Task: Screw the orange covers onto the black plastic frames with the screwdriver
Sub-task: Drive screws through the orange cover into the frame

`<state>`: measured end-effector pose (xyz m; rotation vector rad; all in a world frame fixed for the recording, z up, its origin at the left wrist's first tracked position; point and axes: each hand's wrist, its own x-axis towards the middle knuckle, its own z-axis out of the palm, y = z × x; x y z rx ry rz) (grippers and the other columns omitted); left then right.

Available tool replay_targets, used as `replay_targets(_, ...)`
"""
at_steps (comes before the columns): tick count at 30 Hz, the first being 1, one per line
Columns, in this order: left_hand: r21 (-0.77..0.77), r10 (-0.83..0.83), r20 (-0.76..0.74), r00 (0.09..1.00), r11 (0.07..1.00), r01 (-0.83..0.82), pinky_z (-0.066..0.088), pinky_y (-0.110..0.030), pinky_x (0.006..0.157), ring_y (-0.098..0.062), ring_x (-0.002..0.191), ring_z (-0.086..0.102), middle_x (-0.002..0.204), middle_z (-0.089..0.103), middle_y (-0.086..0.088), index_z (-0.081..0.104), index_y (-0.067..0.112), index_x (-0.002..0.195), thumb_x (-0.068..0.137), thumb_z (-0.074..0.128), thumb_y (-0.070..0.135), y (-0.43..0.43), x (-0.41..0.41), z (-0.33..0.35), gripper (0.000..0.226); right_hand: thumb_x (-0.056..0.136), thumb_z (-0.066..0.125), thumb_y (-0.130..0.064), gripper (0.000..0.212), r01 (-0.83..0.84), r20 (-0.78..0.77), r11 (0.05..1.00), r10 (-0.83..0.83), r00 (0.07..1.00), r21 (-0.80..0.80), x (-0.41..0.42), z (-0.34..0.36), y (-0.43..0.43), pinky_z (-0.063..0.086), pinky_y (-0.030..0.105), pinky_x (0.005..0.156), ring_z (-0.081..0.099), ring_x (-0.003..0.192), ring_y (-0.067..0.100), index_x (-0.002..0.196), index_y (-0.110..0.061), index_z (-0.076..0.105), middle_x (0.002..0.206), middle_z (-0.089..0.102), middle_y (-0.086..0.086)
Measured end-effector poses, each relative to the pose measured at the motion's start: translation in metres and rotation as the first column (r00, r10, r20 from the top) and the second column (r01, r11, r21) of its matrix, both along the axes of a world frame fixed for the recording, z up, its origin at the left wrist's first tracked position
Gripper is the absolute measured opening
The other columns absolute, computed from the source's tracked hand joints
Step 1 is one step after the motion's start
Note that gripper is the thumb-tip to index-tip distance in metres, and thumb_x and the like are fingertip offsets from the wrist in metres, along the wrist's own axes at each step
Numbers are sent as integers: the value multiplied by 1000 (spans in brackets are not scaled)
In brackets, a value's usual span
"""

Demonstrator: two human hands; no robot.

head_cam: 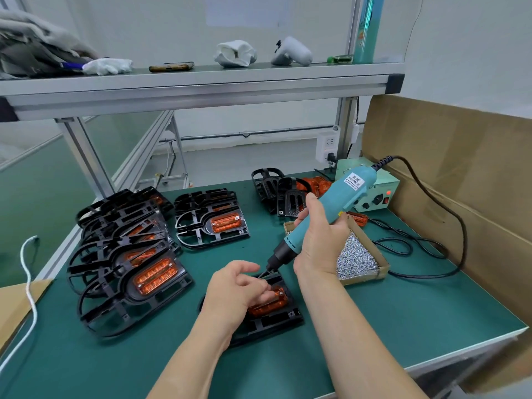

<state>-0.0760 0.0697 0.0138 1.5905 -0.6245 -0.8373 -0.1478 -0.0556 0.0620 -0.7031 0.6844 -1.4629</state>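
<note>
Gripping the teal screwdriver (341,191), labelled KEENWISE, the right hand (319,240) angles its bit to the orange cover (267,308) on the black frame (273,323) at the near middle of the table (403,312); the left hand (239,289) curls its fingers onto that cover, hiding part; the power box (388,182) reads LED

One head-worn wide view, facing forward and down.
It looked from above the bench's (403,326) near edge, close over the left hand (239,286) and right hand (319,243) at centre; the shelf (201,87) ran across at 12 o'clock, cardboard (460,156) at 3 o'clock.
</note>
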Motion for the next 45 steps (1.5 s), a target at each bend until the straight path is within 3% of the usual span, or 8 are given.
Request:
replay_targets(6, 27, 58, 475, 878, 996, -80, 48, -14, 65, -1, 68, 66, 74, 70, 18, 65, 33, 100, 83, 72, 7, 2, -5, -1, 32, 74, 75, -27, 28, -1, -24, 999, 0, 1000, -32, 1, 0, 1, 49, 23, 53, 55, 51, 9, 94, -18, 57, 57, 59, -6)
replay_targets(11, 14, 53, 666, 744, 996, -84, 49, -15, 78, 2, 80, 62, 79, 66, 20, 66, 33, 109, 85, 72, 11, 5, -7, -1, 32, 74, 75, -27, 30, 3, -16, 999, -3, 1000, -32, 2, 0, 2, 49, 23, 53, 56, 51, 9, 96, -18, 57, 57, 59, -6)
replay_targets(20, 56, -24, 832, 554, 998, -41, 50, -27, 78, -14, 85, 66, 88, 70, 14, 58, 27, 121, 92, 65, 13, 8, -8, -3, 33, 76, 74, -26, 21, 10, -69, 998, -14, 998, -58, 4, -3, 8, 49, 29, 55, 55, 50, 12, 87, -19, 58, 56, 60, -5)
replay_targets(28, 150, -117, 917, 381, 987, -56, 52, -41, 74, -26, 80, 65, 87, 68, 5, 52, 18, 111, 94, 62, 18, 11, -7, 2, 20, 86, 73, -18, 17, 73, -157, 997, -71, 985, 8, 7, -9, 8, 49, 21, 52, 57, 49, 8, 87, -21, 56, 55, 61, -10)
replay_targets(31, 212, -186, 929, 319, 976, -48, 51, -41, 70, -28, 75, 63, 82, 65, 3, 49, 17, 106, 94, 58, 17, 11, -6, 6, 15, 81, 72, -23, 16, 73, -190, 997, -74, 979, -11, 10, -9, 10, 52, 29, 56, 58, 50, 9, 87, -22, 58, 56, 62, -9)
replay_targets(35, 241, -213, 922, 323, 969, -52, 50, -38, 75, -26, 80, 63, 86, 65, 6, 41, 21, 113, 94, 56, 21, 11, -5, 4, 23, 74, 71, -32, 21, 66, -242, 997, -76, 967, -47, 14, -9, 11, 51, 35, 59, 57, 50, 16, 85, -22, 56, 62, 61, 0)
replay_targets(40, 175, -141, 887, 439, 984, -37, 50, -36, 81, -20, 88, 63, 91, 63, 10, 34, 27, 133, 88, 69, 28, 13, 0, 0, 57, 74, 71, -34, 24, 41, -244, 997, -57, 968, -69, 18, -12, 11, 49, 27, 56, 58, 50, 12, 92, -22, 59, 68, 64, 1)
replay_targets(45, 129, -58, 895, 442, 983, -131, 37, -31, 99, -14, 116, 49, 122, 56, 13, 39, 28, 143, 69, 69, 66, 29, 19, -8, 88, 76, 72, -32, 21, 9, -244, 992, -41, 969, -129, 23, -10, 11, 51, 24, 57, 59, 52, 9, 93, -29, 61, 66, 64, -6)
